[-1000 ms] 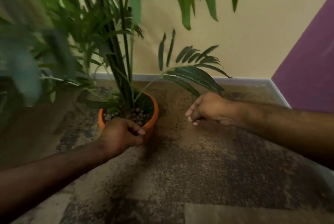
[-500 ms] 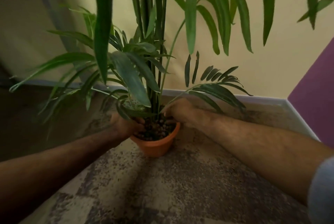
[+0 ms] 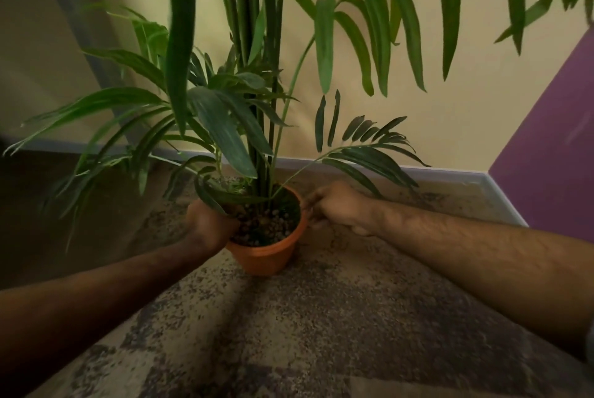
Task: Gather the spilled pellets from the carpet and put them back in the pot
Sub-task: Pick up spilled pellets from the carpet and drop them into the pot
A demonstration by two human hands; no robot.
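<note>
An orange pot [image 3: 266,256] stands upright on the patterned carpet [image 3: 321,333], filled with brown pellets [image 3: 263,225] around the stems of a tall palm plant [image 3: 257,108]. My left hand [image 3: 209,225] grips the pot's left rim, its fingers curled over the edge onto the pellets. My right hand [image 3: 334,204] is at the pot's right rim, fingers curled against the edge. No loose pellets show on the carpet near the pot.
A yellow wall with a grey baseboard [image 3: 450,174] runs close behind the pot. A purple wall [image 3: 553,156] closes the corner on the right. Long fronds hang over both hands and spread to the left.
The pot went from tilted to upright, nearer the middle of the view. My right hand came in from the carpet to the pot's right rim; my left hand slid to the left rim.
</note>
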